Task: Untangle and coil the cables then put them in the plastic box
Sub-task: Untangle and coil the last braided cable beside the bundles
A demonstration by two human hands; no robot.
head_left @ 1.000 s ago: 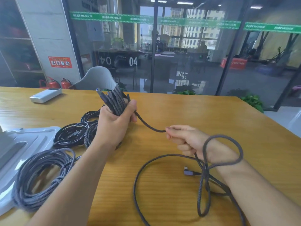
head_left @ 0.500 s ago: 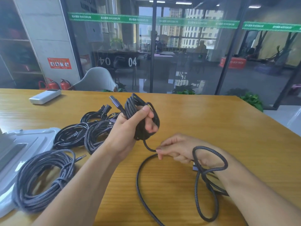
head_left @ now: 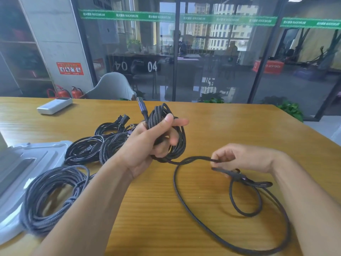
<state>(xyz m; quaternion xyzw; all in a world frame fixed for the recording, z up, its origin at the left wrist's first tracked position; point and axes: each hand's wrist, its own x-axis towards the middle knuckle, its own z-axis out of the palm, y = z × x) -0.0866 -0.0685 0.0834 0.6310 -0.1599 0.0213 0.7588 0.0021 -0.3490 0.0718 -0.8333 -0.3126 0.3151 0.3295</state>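
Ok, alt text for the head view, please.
Left hand grips a half-wound coil of braided cable above a wooden table while the right hand pinches its loose tail. Coiled cables lie left, beside a plastic lid.

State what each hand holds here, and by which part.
Left hand grips the wound coil of the braided cable, thumb across its turns. Right hand pinches the same cable's loose tail just past the coil.

A green strip (head_left: pixel 127 15) across the glass wall (head_left: pixel 212 58) repeats the word "MAXIMUM". Lower on the glass stands a white "04" (head_left: pixel 152 66), with a mirrored "04" (head_left: pixel 120 65) beside it. The red sign (head_left: pixel 70 68) on the pillar is too blurred to read, perhaps a safety notice.
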